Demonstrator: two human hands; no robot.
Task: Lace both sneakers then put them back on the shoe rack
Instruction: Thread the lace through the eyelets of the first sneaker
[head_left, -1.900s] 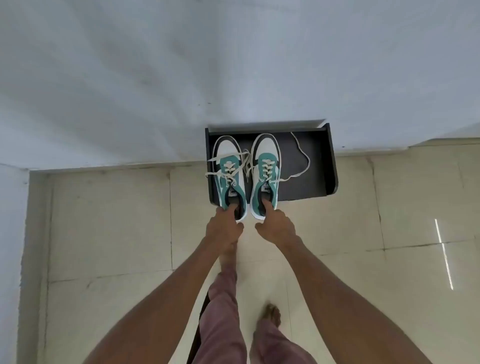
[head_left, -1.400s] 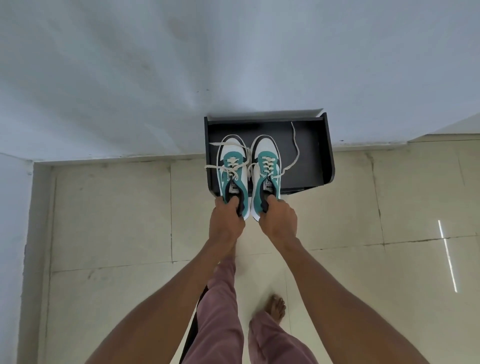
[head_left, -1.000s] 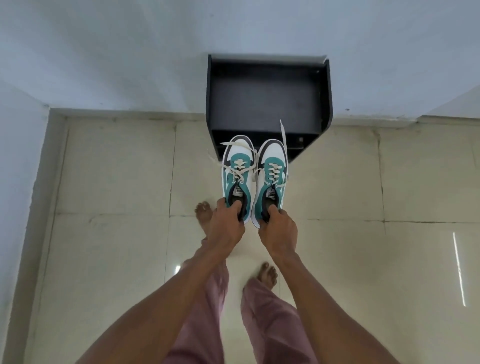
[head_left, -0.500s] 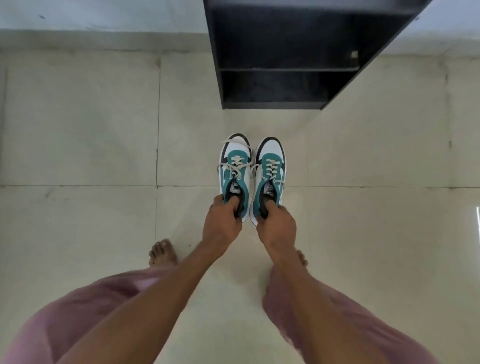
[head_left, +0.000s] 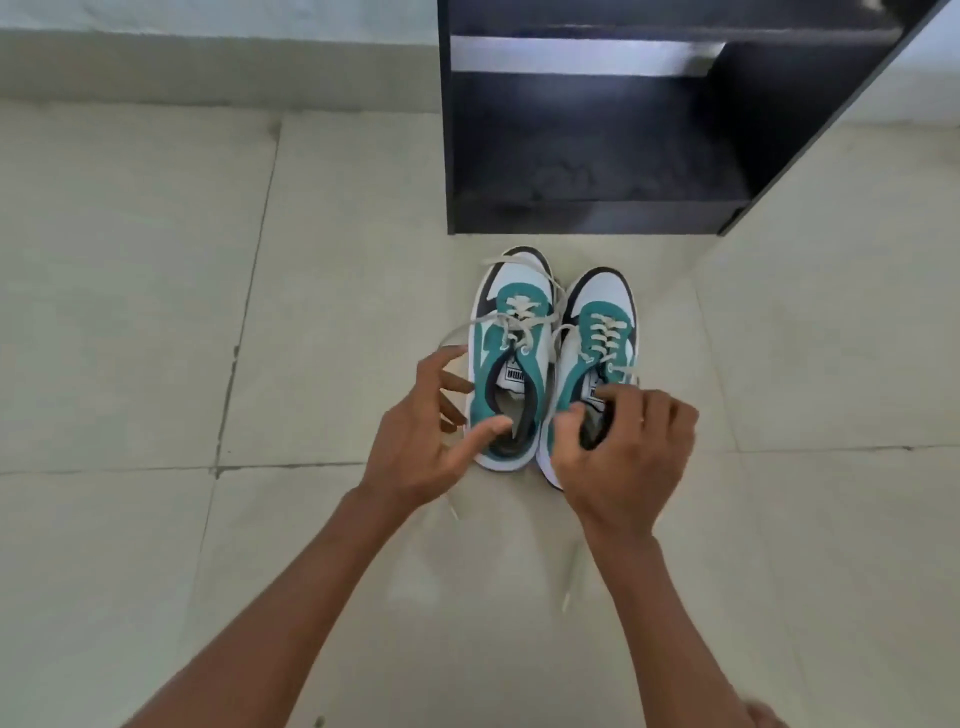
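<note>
Two teal, white and black sneakers stand side by side on the floor tiles, toes toward the black shoe rack (head_left: 592, 218). The left sneaker (head_left: 514, 317) and right sneaker (head_left: 605, 317) have cream laces threaded partway, with loose ends trailing. My left hand (head_left: 415, 447) is beside the left sneaker's heel with fingers spread, and its thumb rests on the collar. My right hand (head_left: 628, 457) is curled over the right sneaker's heel opening, thumb and fingers closed on the collar and tongue.
A loose lace end (head_left: 571, 577) lies on the pale floor tiles below my right wrist; another lace (head_left: 457, 330) loops left of the left sneaker. The rack's lower shelf (head_left: 597, 150) is dark and holds nothing. A white wall base runs along the top left.
Both sneakers were lifted off the rack's top, carried down and set on the floor before the rack. My left hand has let go and spread its fingers.
</note>
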